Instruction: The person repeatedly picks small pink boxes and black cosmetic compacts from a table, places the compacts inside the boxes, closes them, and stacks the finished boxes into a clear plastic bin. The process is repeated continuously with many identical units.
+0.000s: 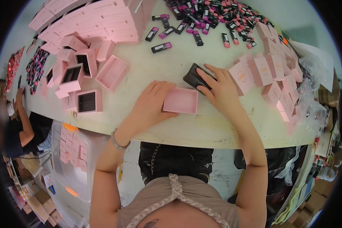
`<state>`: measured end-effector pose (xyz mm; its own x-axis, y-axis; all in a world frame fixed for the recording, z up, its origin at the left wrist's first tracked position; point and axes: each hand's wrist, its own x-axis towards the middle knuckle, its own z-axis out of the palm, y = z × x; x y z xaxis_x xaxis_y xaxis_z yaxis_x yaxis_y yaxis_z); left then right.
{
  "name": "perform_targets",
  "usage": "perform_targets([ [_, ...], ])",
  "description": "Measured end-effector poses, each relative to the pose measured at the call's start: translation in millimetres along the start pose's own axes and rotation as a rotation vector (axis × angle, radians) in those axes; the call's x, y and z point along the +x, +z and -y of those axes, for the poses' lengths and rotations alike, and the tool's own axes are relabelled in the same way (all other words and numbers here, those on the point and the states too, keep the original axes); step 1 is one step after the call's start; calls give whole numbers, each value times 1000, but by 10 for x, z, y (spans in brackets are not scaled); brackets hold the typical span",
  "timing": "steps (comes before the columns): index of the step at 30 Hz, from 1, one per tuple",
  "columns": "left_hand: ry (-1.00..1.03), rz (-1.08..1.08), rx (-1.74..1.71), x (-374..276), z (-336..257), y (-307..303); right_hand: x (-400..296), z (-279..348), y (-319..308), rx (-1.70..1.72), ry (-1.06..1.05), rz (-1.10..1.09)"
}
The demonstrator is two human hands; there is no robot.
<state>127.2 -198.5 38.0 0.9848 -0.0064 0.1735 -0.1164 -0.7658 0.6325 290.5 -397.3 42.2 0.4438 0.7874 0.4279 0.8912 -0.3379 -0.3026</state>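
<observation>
An empty pink cardboard box point(180, 100) lies open side up on the pale table point(159, 128), and my left hand point(151, 105) grips its left end. Just to its upper right, my right hand point(221, 88) holds a black plastic tray insert point(199, 77) between thumb and fingers. Another open pink box point(112, 73) rests tilted to the upper left of my left hand. Beside it are several pink boxes with black inserts, one of them point(87, 102) nearest the table edge.
Stacked pink boxes point(102, 22) rise at the back left; more point(263, 69) are piled at right. Small black, purple and pink packages point(197, 38) lie heaped at the back. A clear plastic bin point(88, 182) with small pink boxes stands lower left. A co-worker's arm point(25, 122) is at far left.
</observation>
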Motion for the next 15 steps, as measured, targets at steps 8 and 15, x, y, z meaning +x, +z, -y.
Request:
perform_targets([
  [8,-25,7,5,-256,17,-224,-63,226,63,-119,65,36],
  [15,-11,-96,-3,-236,107,-135,87,662,-217,130,-304,308],
])
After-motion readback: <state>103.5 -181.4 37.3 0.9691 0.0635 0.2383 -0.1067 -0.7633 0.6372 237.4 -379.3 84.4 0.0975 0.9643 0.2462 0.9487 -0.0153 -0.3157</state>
